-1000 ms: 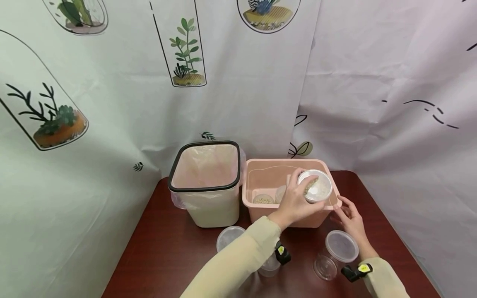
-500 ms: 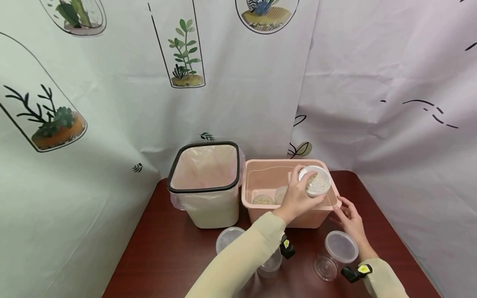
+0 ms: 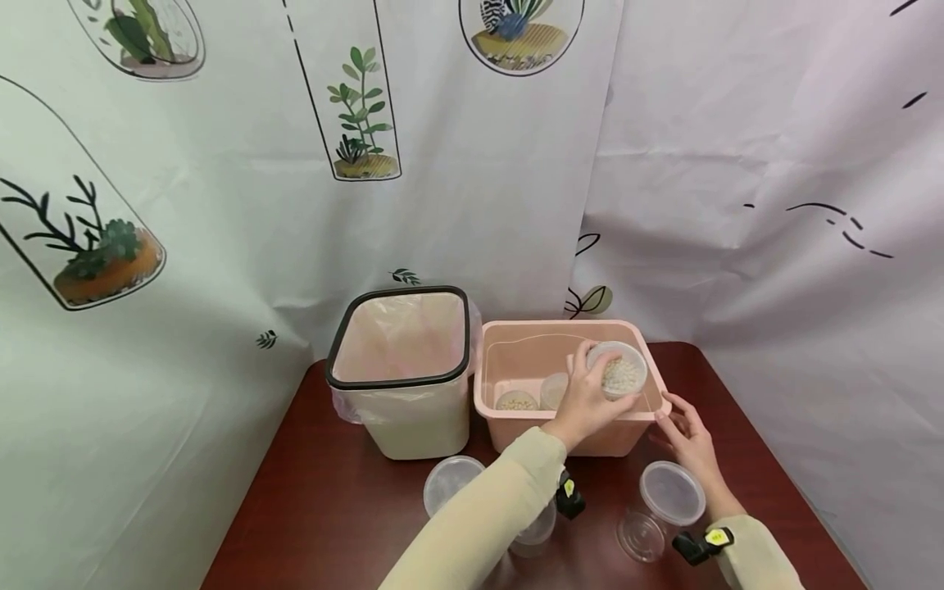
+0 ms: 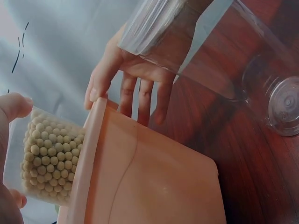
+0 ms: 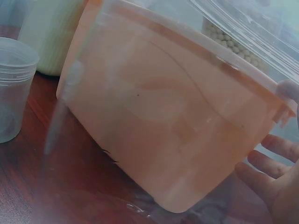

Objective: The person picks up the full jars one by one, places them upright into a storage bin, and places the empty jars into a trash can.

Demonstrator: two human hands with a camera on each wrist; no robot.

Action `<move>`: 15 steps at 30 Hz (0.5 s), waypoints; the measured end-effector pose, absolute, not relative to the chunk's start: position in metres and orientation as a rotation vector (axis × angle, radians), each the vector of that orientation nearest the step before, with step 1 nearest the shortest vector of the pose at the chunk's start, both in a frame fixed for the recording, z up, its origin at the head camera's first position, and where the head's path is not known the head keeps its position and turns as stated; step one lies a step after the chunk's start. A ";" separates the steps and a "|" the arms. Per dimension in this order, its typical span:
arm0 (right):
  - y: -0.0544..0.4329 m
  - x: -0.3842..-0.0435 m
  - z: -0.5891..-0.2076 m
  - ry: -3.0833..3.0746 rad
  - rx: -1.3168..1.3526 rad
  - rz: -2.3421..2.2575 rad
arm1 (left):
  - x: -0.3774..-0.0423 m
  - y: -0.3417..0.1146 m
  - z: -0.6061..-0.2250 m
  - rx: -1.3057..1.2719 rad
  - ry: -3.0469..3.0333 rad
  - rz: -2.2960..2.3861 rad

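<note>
In the head view my left hand (image 3: pixel 590 401) grips a clear jar (image 3: pixel 618 370) above the right part of a pink plastic bin (image 3: pixel 547 430). Small pale round beans (image 4: pixel 53 154) show through the jar wall in the left wrist view. Whether the jar has a lid on cannot be told. At the bin's front right corner, my right hand (image 3: pixel 689 438) holds the rim with thumb and forefinger, its other fingers spread down outside the wall. Inside the bin stand another jar with beans (image 3: pixel 516 400) and a pale round container (image 3: pixel 553 391).
Left of the bin stands a cream trash can (image 3: pixel 416 426) with a black rim and plastic liner. Clear jars stand near the front: one with a frosted lid (image 3: pixel 673 493) by my right wrist, another (image 3: pixel 451 482) partly behind my left sleeve. A printed cloth (image 3: pixel 472 221) hangs behind the table.
The beans in the jar have spread from its left side across the middle as its tilt changed. My right hand stays at the bin corner. The head view has shifted slightly.
</note>
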State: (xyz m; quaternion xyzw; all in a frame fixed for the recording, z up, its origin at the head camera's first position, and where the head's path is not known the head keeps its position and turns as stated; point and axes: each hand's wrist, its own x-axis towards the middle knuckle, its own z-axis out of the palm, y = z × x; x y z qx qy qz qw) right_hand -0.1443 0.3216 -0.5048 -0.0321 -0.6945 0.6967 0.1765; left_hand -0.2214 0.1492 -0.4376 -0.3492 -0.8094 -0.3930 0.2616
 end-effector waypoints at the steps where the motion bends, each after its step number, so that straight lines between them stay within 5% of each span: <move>1: 0.321 -0.144 -0.505 -1.965 -0.087 1.971 | -0.222 0.149 -0.439 -0.942 -2.199 -1.064; 15: 0.319 -0.144 -0.501 -1.967 -0.103 1.975 | -0.226 0.155 -0.440 -1.039 -2.270 -1.012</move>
